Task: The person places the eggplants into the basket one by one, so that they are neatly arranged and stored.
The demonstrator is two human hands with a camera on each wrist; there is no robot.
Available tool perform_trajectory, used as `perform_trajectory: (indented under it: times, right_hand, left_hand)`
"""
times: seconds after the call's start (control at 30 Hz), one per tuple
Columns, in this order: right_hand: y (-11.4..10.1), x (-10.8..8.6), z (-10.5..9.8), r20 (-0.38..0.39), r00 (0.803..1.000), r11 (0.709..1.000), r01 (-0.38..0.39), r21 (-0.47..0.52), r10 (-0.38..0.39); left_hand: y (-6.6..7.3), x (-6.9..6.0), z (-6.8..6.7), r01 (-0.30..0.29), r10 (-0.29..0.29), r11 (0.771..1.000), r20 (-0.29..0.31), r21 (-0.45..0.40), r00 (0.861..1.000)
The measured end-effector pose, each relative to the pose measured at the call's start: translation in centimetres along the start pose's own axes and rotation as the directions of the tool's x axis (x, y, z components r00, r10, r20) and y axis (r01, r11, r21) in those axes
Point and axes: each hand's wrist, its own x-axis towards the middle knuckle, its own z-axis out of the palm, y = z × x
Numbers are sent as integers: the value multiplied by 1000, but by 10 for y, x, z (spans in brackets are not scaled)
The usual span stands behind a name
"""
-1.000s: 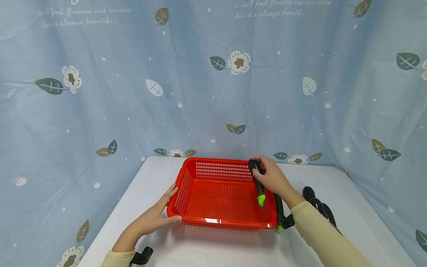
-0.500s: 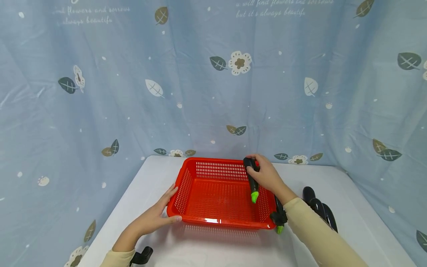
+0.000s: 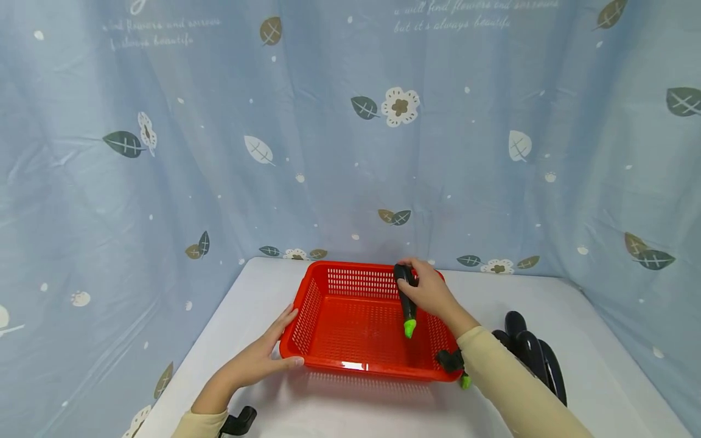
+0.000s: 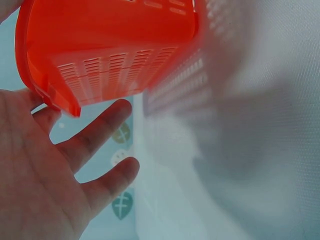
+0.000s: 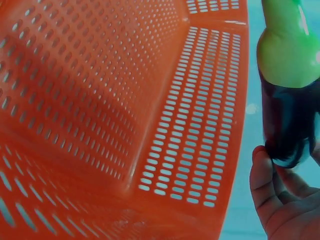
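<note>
A red perforated plastic basket (image 3: 361, 328) stands on the white table. My left hand (image 3: 261, 360) touches its left front corner, thumb at the front rim and fingers along the left side. In the left wrist view the fingers (image 4: 107, 185) are straight and spread, and the basket's wall (image 4: 115, 70) is beside them. Above the basket's right part, my right hand (image 3: 429, 289) holds a dark eggplant (image 3: 406, 301) near its blunt end, green stem pointing down toward me. The right wrist view shows that eggplant (image 5: 290, 115) close up, with fingertips against its dark end.
Several dark eggplants (image 3: 531, 356) lie on the table to the right of the basket. Another green stem (image 3: 465, 382) shows by the basket's front right corner, partly hidden by the right forearm. Black wrist devices (image 3: 239, 421) sit at both wrists. A blue patterned curtain (image 3: 350, 152) hangs behind.
My right hand has carried the eggplant leftward, from the basket's right rim to over its inside. The left hand stays at the corner. The whole head view has shifted slightly.
</note>
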Motion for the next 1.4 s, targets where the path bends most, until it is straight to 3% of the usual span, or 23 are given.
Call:
perform_trajectory:
  times: [0.67, 0.97, 1.23, 1.4]
  right_hand:
    - [-5, 8, 23, 69, 997, 1000, -21, -19, 23]
    - [-8, 11, 35, 92, 995, 999, -51, 15, 49]
    - [-9, 11, 46, 123, 992, 999, -33, 18, 30]
    - [-11, 11, 53, 144, 989, 999, -40, 29, 36]
  left_hand:
    - [-7, -2, 1, -13, 14, 1000, -11, 26, 1000]
    - [-8, -3, 2, -13, 14, 1000, -16, 24, 1000]
    - [-6, -6, 5, 7, -7, 1000, -2, 5, 1000]
    - [-7, -7, 6, -11, 11, 1000, -9, 3, 1000]
